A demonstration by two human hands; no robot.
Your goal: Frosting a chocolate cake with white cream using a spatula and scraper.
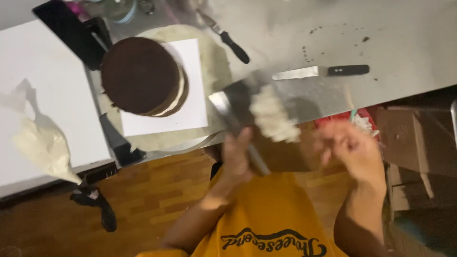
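My left hand grips the handle of a metal scraper that carries a lump of white cream on its blade. My right hand is blurred beside it at the table's edge, fingers apart and holding nothing. A round layered chocolate cake with a white filling layer stands on a white square board on a round turntable, to the left of the scraper.
On the steel table lie a straight palette knife and a smaller offset spatula. A filled piping bag rests on a white surface at left. Cardboard boxes sit at right, above a wooden floor.
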